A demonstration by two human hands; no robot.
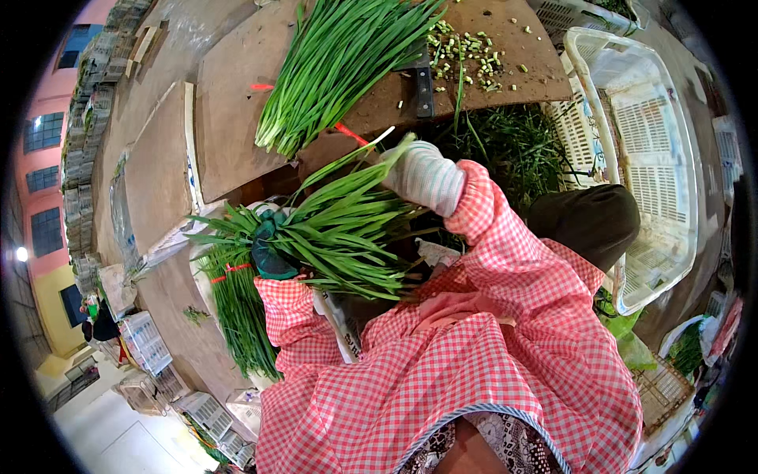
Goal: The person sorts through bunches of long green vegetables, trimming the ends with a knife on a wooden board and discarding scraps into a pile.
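Note:
In a dark green glove, my left hand [271,246] is closed round a loose bunch of garlic chives [347,237], whose leaves spread across my lap. My right hand [426,178], in a white striped knit glove, has its fingers closed on a few chive stalks at the upper edge of that bunch. Just beyond, a thick pile of garlic chives [339,71] lies on the brown board [229,95], its pale ends toward me. Red ties [351,133] show beside it. Below my left hand rests another bundle [241,316] with a red tie.
A black-handled knife [424,91] lies on the board, among chopped pale stalk ends [474,63]. Loose green trimmings [513,146] fill the space beneath the board's near edge. At the right stands a white plastic crate [655,158]. Several more crates [146,341] stand at the far left.

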